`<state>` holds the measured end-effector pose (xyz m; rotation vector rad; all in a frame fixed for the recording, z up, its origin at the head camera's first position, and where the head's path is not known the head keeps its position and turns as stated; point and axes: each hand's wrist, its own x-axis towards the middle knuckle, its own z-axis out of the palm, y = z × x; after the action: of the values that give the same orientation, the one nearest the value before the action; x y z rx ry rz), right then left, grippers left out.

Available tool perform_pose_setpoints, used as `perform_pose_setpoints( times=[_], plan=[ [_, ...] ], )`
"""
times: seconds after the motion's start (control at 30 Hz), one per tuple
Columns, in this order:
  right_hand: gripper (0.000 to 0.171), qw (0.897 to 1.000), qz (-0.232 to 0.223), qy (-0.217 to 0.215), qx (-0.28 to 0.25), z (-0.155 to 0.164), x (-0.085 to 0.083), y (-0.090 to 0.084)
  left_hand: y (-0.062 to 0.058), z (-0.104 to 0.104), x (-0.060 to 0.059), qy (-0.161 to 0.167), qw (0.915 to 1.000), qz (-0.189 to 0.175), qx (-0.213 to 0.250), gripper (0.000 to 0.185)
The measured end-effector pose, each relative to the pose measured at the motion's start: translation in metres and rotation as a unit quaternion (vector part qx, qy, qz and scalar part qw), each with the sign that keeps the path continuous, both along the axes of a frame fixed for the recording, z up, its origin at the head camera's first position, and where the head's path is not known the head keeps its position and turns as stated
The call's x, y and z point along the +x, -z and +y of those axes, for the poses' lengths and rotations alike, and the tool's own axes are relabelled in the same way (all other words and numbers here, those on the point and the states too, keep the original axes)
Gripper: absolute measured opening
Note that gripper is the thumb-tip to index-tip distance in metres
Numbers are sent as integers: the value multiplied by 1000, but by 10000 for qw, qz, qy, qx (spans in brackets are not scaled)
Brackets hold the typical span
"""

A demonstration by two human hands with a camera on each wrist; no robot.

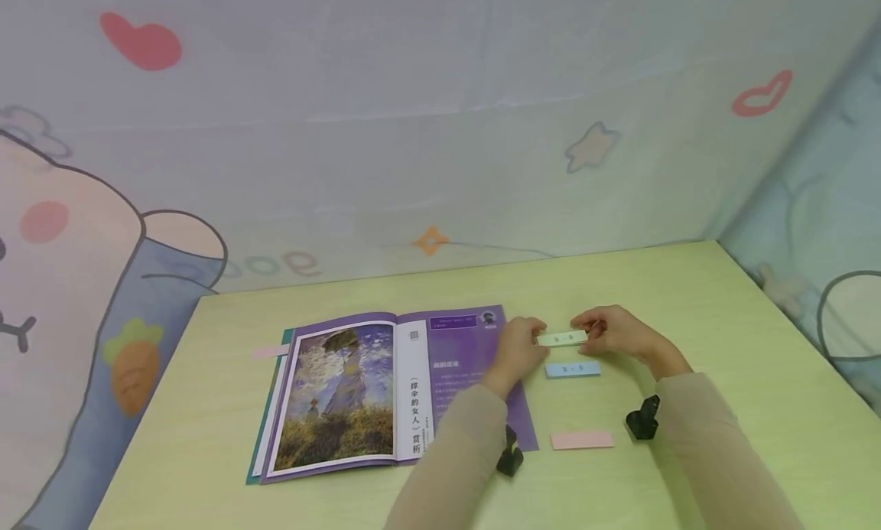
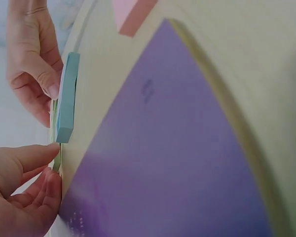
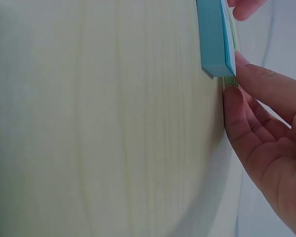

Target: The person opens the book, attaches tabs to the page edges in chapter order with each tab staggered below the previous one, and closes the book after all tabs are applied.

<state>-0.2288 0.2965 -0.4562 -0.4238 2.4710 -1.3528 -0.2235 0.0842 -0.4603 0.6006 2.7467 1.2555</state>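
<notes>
A narrow green sticky-note pad [image 1: 561, 339] with handwriting on its top lies at the back of a row of pads. My left hand [image 1: 519, 348] pinches its left end between thumb and fingers. At the other end, my right hand [image 1: 625, 336] holds it the same way, as the right wrist view shows with the thumb and fingertips on the green edge. Just nearer lies a blue sticky-note pad [image 1: 573, 370], also written on, which partly hides the green one in both wrist views. A pink sticky-note pad [image 1: 581, 440] lies closest to me.
An open book [image 1: 468, 346] with a painting [image 1: 344, 400] on its left page lies left of the pads, partly covered by my left arm. From its left edge sticks a pink paper tab [image 1: 268, 352]. A printed cloth [image 1: 440, 132] hangs behind the table [image 1: 729, 308].
</notes>
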Motion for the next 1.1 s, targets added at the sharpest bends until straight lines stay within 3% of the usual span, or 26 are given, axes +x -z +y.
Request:
perform_pose_setpoints(
  times=[0.2, 0.5, 0.87, 1.1],
  plan=[
    [41, 9989, 263, -80, 384, -4, -1, -1, 5, 5, 2, -260, 9992, 166, -240, 31],
    [26, 9977, 381, -115, 540, -6, -1, -1, 5, 7, 5, -179, 9967, 504, -604, 29],
    [25, 9978, 398, -214, 492, -8, 4, -7, 3, 3, 4, -3, 9984, 309, -467, 26],
    [25, 9971, 506, -190, 535, -6, 6, -11, -7, -2, 5, 195, 9983, 276, -481, 27]
  ],
)
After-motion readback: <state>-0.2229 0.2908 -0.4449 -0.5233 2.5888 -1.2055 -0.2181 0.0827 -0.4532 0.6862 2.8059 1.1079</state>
